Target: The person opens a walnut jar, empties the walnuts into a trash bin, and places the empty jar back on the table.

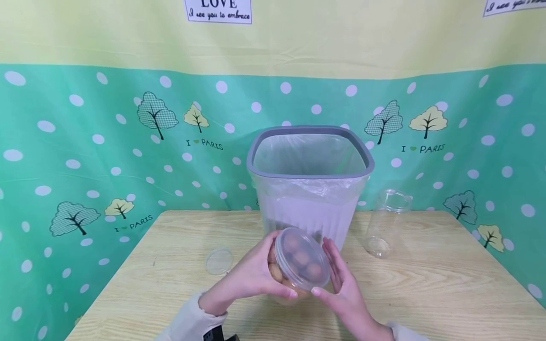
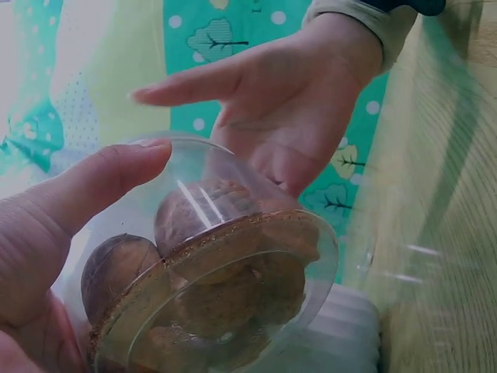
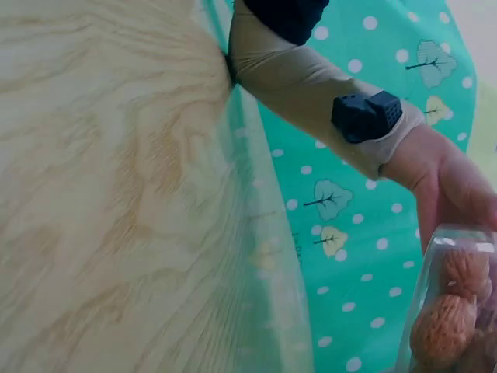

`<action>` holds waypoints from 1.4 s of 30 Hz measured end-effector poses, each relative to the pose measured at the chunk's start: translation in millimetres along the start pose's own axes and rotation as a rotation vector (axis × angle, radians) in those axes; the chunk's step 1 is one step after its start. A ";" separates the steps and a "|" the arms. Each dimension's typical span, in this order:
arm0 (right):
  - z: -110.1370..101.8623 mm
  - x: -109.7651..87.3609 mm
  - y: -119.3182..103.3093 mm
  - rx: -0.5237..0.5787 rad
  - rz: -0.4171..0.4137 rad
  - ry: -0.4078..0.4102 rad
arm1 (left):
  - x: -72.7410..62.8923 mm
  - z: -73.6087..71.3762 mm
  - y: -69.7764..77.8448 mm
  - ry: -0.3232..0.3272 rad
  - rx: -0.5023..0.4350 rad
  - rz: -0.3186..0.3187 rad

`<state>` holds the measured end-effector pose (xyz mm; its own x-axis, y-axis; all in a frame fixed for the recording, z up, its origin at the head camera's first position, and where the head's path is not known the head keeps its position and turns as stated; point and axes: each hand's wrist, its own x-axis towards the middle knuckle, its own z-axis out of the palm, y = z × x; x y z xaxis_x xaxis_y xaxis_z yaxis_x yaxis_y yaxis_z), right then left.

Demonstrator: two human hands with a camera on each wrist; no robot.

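A see-through plastic jar (image 1: 286, 296) with a round translucent lid (image 1: 302, 258) on its top is held tilted above the table. Brown walnuts (image 3: 443, 330) show through its wall. My left hand (image 1: 251, 277) grips the jar from the left, its thumb lying along the wall in the left wrist view. Close by the lid's right edge is my right hand (image 1: 349, 300), thumb and fingers spread; in the left wrist view it appears apart from the jar. The fingers of my left hand behind the jar are partly hidden.
A bin (image 1: 307, 210) with a grey rim and a clear liner bag stands behind the hands. To its right is a transparent jar (image 1: 386, 225) without a lid. A clear round lid (image 1: 219, 261) lies on the wooden table (image 1: 162, 284) at left. A patterned curtain encloses the table.
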<state>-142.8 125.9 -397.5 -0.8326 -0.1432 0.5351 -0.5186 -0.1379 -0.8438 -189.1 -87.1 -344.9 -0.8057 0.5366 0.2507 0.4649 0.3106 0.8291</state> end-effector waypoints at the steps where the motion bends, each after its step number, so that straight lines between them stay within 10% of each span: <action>1: 1.9 0.4 -1.8 -0.021 0.029 0.022 | -0.2 0.6 0.0 0.007 0.005 0.000; 17: 13.0 3.0 0.4 -0.120 0.210 0.125 | -2.7 8.8 2.4 0.052 0.091 -0.009; 42: 2.1 -1.6 1.9 -0.125 0.115 0.081 | -2.1 12.1 3.4 0.030 0.086 -0.013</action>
<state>-142.1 123.8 -399.9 -0.8980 -0.0707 0.4343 -0.4353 -0.0017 -0.9003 -181.4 -77.7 -348.6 -0.8220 0.5085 0.2564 0.4830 0.3841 0.7869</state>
